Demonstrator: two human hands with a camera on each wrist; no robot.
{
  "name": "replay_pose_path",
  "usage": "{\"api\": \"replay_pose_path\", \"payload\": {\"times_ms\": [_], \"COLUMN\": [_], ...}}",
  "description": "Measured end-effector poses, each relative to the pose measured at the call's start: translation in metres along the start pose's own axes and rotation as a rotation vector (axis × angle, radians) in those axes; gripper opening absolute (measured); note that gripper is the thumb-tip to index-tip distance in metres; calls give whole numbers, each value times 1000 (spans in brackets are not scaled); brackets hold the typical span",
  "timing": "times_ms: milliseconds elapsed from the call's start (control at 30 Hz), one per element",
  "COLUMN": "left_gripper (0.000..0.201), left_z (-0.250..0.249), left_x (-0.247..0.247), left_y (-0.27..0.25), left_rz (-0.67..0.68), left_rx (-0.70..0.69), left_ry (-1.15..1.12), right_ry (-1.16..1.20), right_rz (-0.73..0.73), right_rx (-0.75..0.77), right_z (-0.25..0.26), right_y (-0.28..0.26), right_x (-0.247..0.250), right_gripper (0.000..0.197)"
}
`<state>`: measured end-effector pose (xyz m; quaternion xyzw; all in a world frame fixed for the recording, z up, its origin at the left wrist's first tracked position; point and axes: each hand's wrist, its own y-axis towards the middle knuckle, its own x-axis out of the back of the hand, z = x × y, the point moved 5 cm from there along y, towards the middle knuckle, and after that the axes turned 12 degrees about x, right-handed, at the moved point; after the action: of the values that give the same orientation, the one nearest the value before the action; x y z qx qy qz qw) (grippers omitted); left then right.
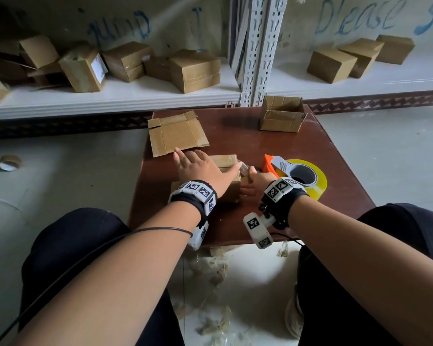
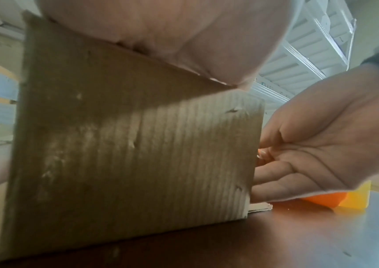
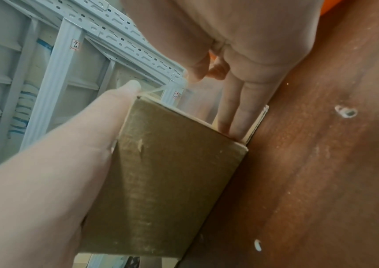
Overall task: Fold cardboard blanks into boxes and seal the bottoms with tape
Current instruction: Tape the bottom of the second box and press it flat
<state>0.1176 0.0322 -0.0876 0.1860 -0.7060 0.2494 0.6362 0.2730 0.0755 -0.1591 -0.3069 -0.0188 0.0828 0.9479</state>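
A small folded cardboard box (image 1: 225,161) stands on the brown table (image 1: 250,143). My left hand (image 1: 198,168) lies flat on its top with straight fingers, the thumb along the right edge. My right hand (image 1: 256,181) is at the box's right side, where thumb and forefinger pinch a strip of clear tape (image 1: 244,168). In the right wrist view the tape (image 3: 160,90) runs from that pinch to the left thumb (image 3: 126,88), and two straight fingers (image 3: 231,117) touch the box (image 3: 172,181). An orange tape dispenser (image 1: 278,166) with a yellow roll (image 1: 315,178) lies just right of my right hand.
A flat cardboard blank (image 1: 176,136) lies at the table's far left. An open box (image 1: 281,113) stands at the far right corner. White shelves (image 1: 125,96) behind hold several boxes. A tape roll (image 1: 9,163) lies on the floor at left, tape scraps (image 1: 215,270) between my knees.
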Motion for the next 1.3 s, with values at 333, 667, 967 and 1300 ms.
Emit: {"api": "replay_pose_path", "payload": {"times_ms": [333, 667, 967, 1300], "left_gripper": [72, 101, 101, 119], "left_z": [43, 16, 12, 19], "left_x": [31, 17, 1, 5], "left_y": [33, 9, 12, 30], "left_rz": [296, 302, 149, 314], "left_rx": [-166, -428, -482, -332], "left_ry": [-10, -69, 11, -465], "right_ry": [86, 258, -5, 241], "right_rz": [-42, -150, -165, -196], "right_rx": [33, 123, 150, 90], "right_z": [6, 36, 40, 30], "right_y": [-3, -42, -40, -30], "right_x": [1, 5, 14, 17], "right_gripper": [43, 29, 26, 39]}}
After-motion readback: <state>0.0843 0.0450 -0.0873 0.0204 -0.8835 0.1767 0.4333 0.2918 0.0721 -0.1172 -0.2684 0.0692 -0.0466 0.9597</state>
